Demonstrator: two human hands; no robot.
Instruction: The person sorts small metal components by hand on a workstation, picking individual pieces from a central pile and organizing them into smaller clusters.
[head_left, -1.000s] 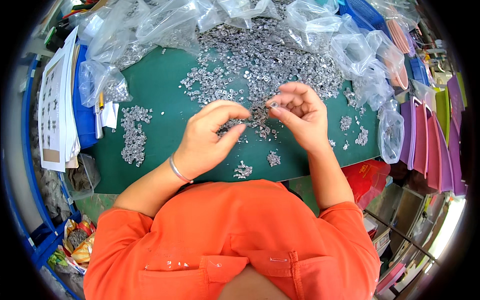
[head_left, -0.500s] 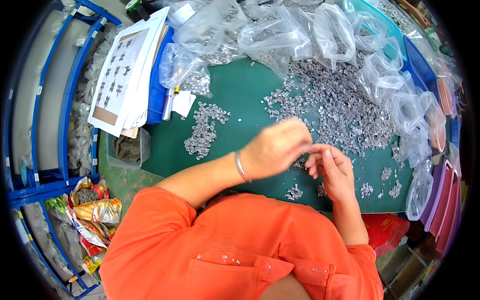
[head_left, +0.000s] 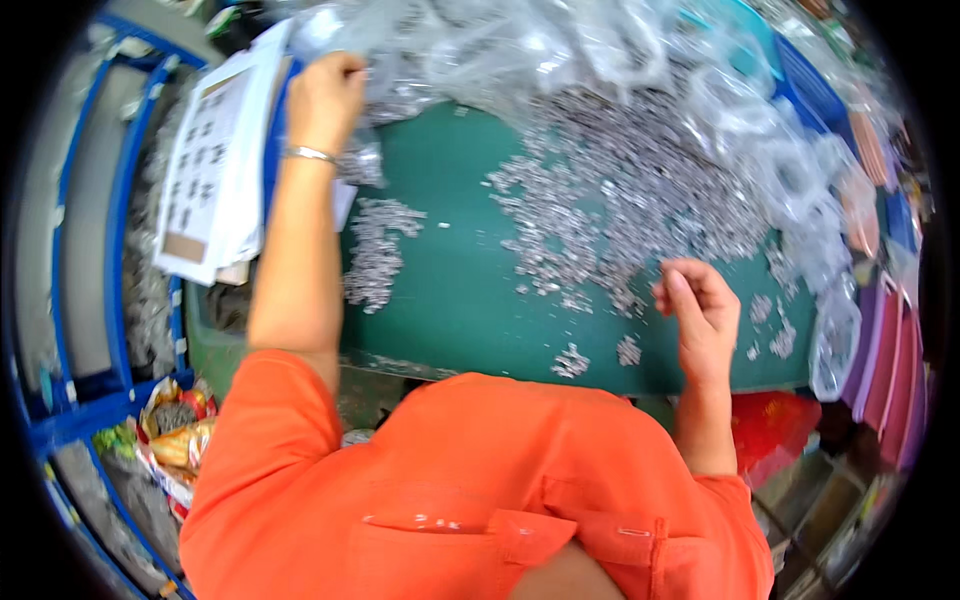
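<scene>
My left hand (head_left: 327, 102) is raised at the upper left, over the edge of a clear plastic bag (head_left: 362, 158) and beside a blue binder (head_left: 281, 120). Its fingers curl inward, slightly smeared, and anything in them is hidden. My right hand (head_left: 703, 318) hovers over the right part of the green table (head_left: 450, 290), thumb against bent fingers; whatever it may hold is too small to make out. Near it spreads a large heap of small grey, shiny parts (head_left: 650, 190). A smaller pile of similar parts (head_left: 376, 255) lies left of centre, below my left hand.
Little clusters of parts (head_left: 571, 361) lie along the near table edge. Clear bags (head_left: 500, 50) crowd the far side, with a blue basket (head_left: 808, 85) at the far right. Printed sheets (head_left: 208, 165) stand at the left, by a blue shelf rack (head_left: 118, 220).
My left hand has left my right hand and swung up and left to the bag by the binder. My right hand stays over the table's right side. The view has shifted slightly.
</scene>
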